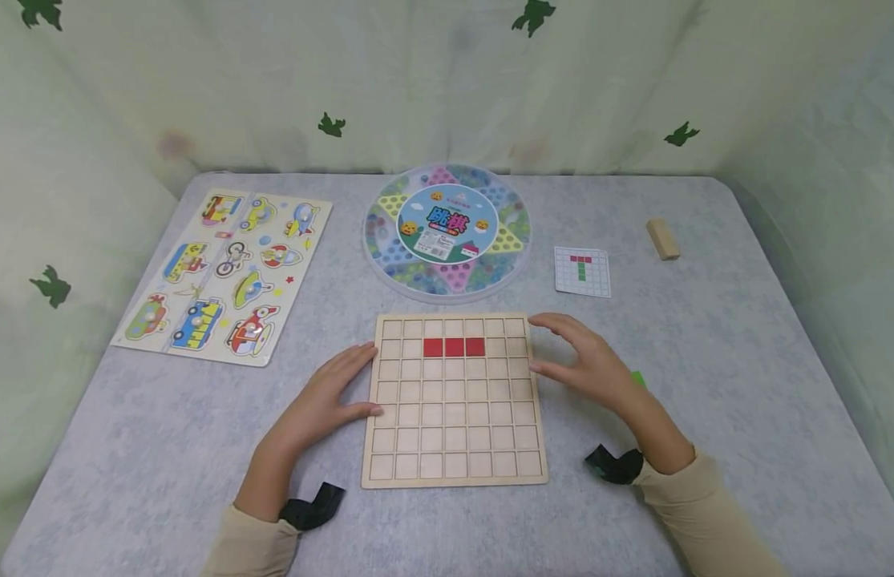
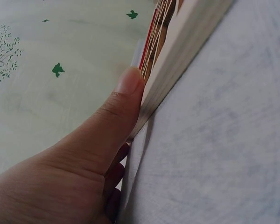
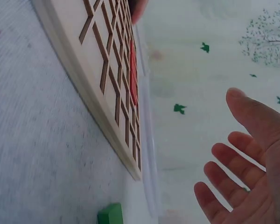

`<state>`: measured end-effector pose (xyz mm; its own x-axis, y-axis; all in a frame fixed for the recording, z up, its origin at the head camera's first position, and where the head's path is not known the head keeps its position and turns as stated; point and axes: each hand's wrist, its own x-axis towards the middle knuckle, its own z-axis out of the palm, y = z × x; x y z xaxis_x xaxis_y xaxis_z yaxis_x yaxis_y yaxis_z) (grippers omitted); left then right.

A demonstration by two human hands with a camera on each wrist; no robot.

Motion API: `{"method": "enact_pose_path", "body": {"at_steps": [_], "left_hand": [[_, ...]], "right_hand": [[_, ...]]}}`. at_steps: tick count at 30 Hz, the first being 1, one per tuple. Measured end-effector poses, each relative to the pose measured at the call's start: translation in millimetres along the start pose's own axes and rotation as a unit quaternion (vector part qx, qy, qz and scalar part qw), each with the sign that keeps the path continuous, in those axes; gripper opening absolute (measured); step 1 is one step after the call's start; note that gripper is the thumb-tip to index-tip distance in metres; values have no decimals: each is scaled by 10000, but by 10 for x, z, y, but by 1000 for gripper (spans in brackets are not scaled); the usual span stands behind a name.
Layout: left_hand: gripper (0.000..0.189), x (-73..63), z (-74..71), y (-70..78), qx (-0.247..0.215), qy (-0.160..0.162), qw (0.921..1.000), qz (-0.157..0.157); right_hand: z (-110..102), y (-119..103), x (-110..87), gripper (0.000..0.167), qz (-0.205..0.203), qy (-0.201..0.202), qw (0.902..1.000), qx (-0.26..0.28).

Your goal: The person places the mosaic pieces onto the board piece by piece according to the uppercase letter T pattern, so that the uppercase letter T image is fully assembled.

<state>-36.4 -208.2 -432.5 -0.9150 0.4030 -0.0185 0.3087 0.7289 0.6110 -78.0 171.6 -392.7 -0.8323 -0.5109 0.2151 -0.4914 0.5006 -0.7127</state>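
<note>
A square wooden grid board [image 1: 455,417] lies flat on the table with three red squares [image 1: 454,347] side by side in its second row from the far edge. My left hand [image 1: 327,398] rests along the board's left edge, its thumb touching the rim in the left wrist view. Beside the right edge is my right hand [image 1: 591,361], fingers spread and holding nothing; the right wrist view shows these fingers [image 3: 233,170] apart from the board. A green block [image 3: 111,214] is on the table to the board's right, mostly hidden by the right hand in the head view.
Behind the board lies a round Chinese checkers set [image 1: 447,232]. A vehicle puzzle board [image 1: 226,276] is at the left. At the right are a small grid card [image 1: 582,272] with a red and green T pattern and a wooden block [image 1: 663,240]. Fabric walls surround the table.
</note>
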Motion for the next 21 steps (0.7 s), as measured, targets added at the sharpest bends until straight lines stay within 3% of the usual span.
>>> {"method": "enact_pose_path", "body": {"at_steps": [10,21], "left_hand": [[86,1,-3,-4,-34,-9,10000,4],[86,2,-5,-7,-61,-7,10000,6]], "right_hand": [[-98,207,-395,62,266,20,9995,-196],[-14,393,-542,50,431,29,9987,-285]]}}
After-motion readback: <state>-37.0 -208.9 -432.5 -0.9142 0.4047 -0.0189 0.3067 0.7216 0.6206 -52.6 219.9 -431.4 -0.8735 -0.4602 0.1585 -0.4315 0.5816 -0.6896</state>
